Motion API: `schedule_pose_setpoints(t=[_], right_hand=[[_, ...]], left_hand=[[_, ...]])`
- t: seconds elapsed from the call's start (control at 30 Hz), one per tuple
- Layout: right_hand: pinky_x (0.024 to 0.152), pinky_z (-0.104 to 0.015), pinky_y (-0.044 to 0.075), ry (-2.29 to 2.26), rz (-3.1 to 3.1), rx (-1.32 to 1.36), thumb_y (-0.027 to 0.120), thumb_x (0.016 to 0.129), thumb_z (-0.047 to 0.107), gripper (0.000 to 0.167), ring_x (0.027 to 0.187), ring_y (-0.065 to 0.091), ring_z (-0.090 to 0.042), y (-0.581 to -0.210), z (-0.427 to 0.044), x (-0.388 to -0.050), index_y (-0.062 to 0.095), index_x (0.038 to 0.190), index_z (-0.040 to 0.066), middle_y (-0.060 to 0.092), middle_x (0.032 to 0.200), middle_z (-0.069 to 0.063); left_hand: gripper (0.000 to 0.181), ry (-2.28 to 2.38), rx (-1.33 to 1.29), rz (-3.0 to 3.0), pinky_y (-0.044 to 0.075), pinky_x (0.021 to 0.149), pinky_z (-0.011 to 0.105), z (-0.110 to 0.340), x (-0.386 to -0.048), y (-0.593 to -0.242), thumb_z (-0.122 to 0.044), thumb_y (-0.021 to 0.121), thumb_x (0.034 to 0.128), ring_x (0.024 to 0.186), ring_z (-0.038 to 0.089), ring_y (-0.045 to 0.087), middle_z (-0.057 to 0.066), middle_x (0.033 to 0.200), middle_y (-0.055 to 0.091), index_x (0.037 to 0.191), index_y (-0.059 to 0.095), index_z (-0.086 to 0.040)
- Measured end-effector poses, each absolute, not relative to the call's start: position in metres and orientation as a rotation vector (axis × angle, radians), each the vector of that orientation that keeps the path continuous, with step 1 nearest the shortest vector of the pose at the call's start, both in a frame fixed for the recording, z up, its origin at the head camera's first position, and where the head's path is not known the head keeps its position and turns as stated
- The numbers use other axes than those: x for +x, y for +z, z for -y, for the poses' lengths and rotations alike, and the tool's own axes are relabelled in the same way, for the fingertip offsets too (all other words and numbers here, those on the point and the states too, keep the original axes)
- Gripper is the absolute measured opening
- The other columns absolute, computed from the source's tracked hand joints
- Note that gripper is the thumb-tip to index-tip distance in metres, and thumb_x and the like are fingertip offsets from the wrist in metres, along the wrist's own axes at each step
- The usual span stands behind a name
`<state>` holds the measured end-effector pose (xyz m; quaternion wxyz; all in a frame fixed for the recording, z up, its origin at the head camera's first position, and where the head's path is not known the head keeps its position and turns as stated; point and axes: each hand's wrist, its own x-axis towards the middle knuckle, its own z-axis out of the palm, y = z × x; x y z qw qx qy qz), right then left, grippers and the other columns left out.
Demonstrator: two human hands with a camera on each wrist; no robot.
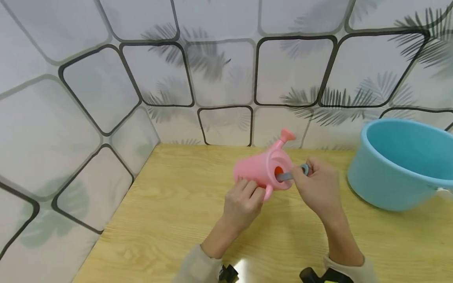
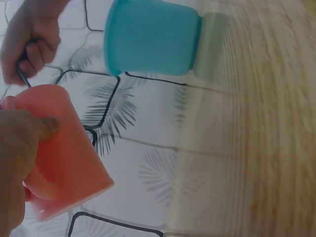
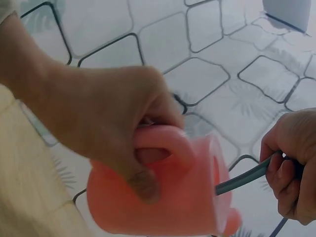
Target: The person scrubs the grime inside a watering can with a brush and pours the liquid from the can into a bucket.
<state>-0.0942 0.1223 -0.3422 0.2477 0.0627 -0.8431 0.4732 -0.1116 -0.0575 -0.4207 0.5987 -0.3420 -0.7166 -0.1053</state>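
A pink toy watering can [image 1: 253, 168] is tipped on its side above the table, its opening towards the right and its spout pointing up. My left hand [image 1: 244, 201] grips it by the handle, the thumb pressed on the can's wall in the right wrist view. My right hand [image 1: 319, 189] holds a long blue-grey handle [image 1: 285, 177] with a ring-like end; its far end goes into the can's mouth. Something orange [image 1: 278, 171] shows inside the mouth. Whether it belongs to the blue-grey handle, I cannot tell.
A large light-blue bucket [image 1: 385, 182] with a white handle fitting stands on the wooden table [image 1: 159, 220] to the right. Behind and to the left rise patterned walls [image 1: 223, 90] with dark outlines and leaf prints.
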Motion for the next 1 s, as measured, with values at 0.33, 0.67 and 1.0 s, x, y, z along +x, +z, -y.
schedule_pose_setpoints(t=[0.33, 0.67, 1.0], right_hand=[[0.040, -0.020, 0.019, 1.480, 2.425, 0.154, 0.058, 0.086, 0.002, 0.039, 0.044, 0.021, -0.005, -0.344, -0.125, -0.106, 0.032, 0.057, 0.009, 0.025, 0.050, 0.006], [0.038, -0.020, 0.022, 1.662, 2.447, 0.115, 0.059, 0.089, 0.006, 0.041, 0.038, 0.030, -0.008, -0.355, -0.119, -0.112, 0.032, 0.058, 0.008, 0.029, 0.048, 0.005], [0.038, -0.026, 0.034, 1.611, 2.421, 0.474, 0.062, 0.094, 0.008, 0.010, 0.044, 0.041, -0.016, -0.358, -0.127, -0.116, 0.060, 0.104, 0.006, 0.049, 0.064, -0.006]], left_hand=[[0.035, -0.209, -0.809, 1.634, 0.036, 0.049, 0.017, 0.062, -0.122, -0.426, -0.004, 0.061, 0.0935, 0.053, 0.012, 0.040, -0.002, 0.062, 0.050, 0.061, 0.051, -0.014], [0.035, -0.232, -0.825, 1.648, 0.031, 0.048, 0.017, 0.068, -0.123, -0.432, -0.002, 0.060, 0.0932, 0.053, 0.012, 0.038, -0.001, 0.062, 0.047, 0.062, 0.050, -0.013], [0.028, -0.275, -0.804, 1.630, 0.032, 0.047, 0.018, 0.066, -0.127, -0.424, 0.008, 0.054, 0.0817, 0.053, 0.013, 0.038, 0.000, 0.063, 0.048, 0.063, 0.049, -0.012]])
